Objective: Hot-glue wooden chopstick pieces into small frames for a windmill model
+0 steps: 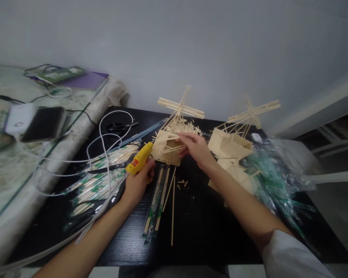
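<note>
At the upper left of the frame lie a phone point(43, 124) and a white block point(21, 117); a white cable point(103, 143) loops across the stick packs point(101, 181). The left hand point(139, 181), forearm slanting up from the lower left, is wrapped around a yellow glue gun point(139, 159), its nozzle towards the stick model point(165, 152) at centre. Reaching in from the lower right, the right hand point(195, 148) has bent fingers at the model's sticks; I can't tell whether they pinch one. Further right stand a second model point(230, 144) and crumpled wrappers point(281, 181), their green print unreadable.
</note>
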Demonstrator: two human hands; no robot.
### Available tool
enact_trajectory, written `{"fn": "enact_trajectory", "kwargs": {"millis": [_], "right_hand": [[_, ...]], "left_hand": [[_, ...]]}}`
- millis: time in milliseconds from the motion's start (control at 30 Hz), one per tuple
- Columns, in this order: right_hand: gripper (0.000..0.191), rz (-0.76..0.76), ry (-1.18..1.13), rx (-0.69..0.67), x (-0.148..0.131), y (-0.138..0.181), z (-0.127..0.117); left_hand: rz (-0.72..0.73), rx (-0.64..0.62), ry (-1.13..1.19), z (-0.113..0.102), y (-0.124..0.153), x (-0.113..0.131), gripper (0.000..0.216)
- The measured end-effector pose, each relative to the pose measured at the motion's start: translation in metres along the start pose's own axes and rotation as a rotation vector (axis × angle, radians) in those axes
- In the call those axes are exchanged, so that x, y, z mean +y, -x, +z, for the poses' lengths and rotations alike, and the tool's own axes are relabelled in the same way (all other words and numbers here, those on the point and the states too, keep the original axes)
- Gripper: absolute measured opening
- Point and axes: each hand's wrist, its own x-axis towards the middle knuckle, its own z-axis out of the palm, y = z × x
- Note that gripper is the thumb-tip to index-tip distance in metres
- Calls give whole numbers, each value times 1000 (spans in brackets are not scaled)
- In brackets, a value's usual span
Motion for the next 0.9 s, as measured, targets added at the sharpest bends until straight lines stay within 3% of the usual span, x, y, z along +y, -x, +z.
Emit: {"fn": "enact_trajectory", "kwargs": {"millis": [433, 667, 900], "right_hand": [[19, -55, 126, -19, 5, 5, -4], [25, -419, 676, -91, 7, 20, -3], [29, -494, 1013, -174, 7, 18, -2]], "left_hand": [[6, -4, 31, -1, -1, -2, 31], [24, 22, 15, 0, -2, -5, 43], [29, 64, -98, -6, -4, -22, 50]]}}
